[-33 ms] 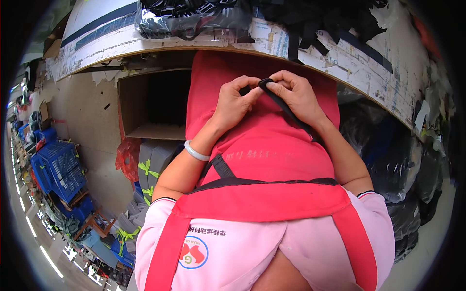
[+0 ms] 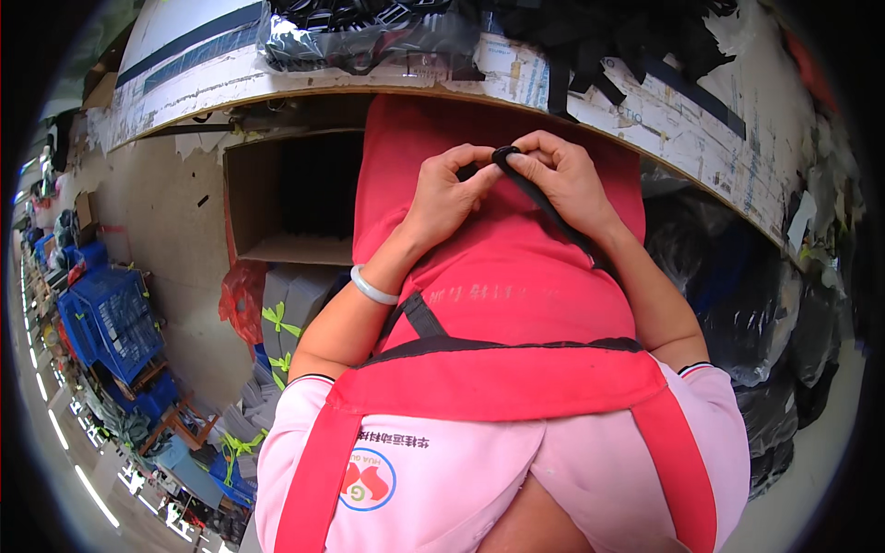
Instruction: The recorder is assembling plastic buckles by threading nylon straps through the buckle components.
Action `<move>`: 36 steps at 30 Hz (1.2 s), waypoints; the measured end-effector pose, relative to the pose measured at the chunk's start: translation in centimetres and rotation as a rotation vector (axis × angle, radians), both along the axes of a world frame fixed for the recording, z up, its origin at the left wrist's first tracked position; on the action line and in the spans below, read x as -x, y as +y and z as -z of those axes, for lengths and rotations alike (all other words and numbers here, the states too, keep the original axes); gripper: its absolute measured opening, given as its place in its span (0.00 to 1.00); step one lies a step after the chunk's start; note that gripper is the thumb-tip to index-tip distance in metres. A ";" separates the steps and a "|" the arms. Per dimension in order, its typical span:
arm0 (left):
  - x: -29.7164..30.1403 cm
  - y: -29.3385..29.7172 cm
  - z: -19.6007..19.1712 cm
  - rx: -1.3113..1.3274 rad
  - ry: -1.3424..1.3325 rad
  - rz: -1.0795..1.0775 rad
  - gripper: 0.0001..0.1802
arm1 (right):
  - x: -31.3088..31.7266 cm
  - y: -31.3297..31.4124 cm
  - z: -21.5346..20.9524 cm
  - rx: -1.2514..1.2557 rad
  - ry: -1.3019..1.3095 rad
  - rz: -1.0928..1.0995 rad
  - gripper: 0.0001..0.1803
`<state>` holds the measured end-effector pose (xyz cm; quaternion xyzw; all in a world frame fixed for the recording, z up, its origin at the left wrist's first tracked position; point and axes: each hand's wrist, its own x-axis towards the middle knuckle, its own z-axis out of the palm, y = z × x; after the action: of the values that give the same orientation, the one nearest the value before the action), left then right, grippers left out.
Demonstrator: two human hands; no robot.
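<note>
Both hands are together over the red apron [image 2: 516, 304] on my lap, just short of the table's edge. My right hand [image 2: 567, 184] pinches a black webbing strap [image 2: 544, 205] near its end, between thumb and fingers. From there the strap runs down beneath the right palm toward the wrist. At its top is a small dark loop or fitting [image 2: 502, 155], too small to make out clearly. My left hand [image 2: 450, 195] is closed at that same end, thumb and forefinger pinching its left side. A pale bangle [image 2: 372, 287] circles the left wrist.
Ahead is a worn, paper-covered table [image 2: 203, 97], with a clear bag of black plastic buckles [image 2: 369, 41] and a heap of black straps [image 2: 627, 46]. An open carton [image 2: 295, 249] stands under it at left. Dark plastic-wrapped bundles [image 2: 756, 323] lie right, blue crates [image 2: 115, 318] far left.
</note>
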<state>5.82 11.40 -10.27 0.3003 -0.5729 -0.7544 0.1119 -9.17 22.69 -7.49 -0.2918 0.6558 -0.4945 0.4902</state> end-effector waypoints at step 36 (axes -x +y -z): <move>-0.2 -0.5 1.1 0.901 0.163 0.043 0.11 | 0.1 -0.3 1.6 -0.039 -0.576 0.136 0.17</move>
<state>6.04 10.90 -11.41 0.1495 -0.8392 -0.4533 0.2606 -9.31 22.36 -9.09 -0.0855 0.5169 -0.5760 0.6274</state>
